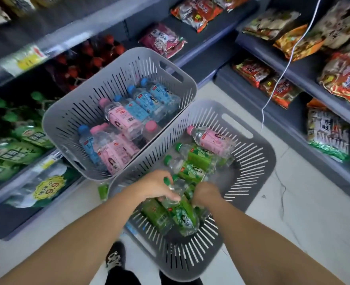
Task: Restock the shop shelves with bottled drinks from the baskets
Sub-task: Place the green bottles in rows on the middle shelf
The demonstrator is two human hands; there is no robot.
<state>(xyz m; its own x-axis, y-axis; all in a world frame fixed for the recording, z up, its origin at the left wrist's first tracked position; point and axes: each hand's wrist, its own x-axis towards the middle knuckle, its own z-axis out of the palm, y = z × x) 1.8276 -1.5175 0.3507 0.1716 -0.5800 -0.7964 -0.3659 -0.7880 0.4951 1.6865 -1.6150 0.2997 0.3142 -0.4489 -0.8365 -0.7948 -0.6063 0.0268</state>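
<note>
Two grey slotted baskets stand on the floor. The near basket holds several green-labelled bottles and one pink-labelled bottle. Both my hands reach into it. My left hand grips a green-capped bottle near its neck. My right hand curls round another green bottle right beside it. The far basket holds pink bottles and blue bottles lying down.
Shelves on the left carry green bottles and red-capped bottles, with price tags on the rails. Shelves on the right hold snack packets. A white cable hangs down there. My shoe stands beside the near basket on the tiled floor.
</note>
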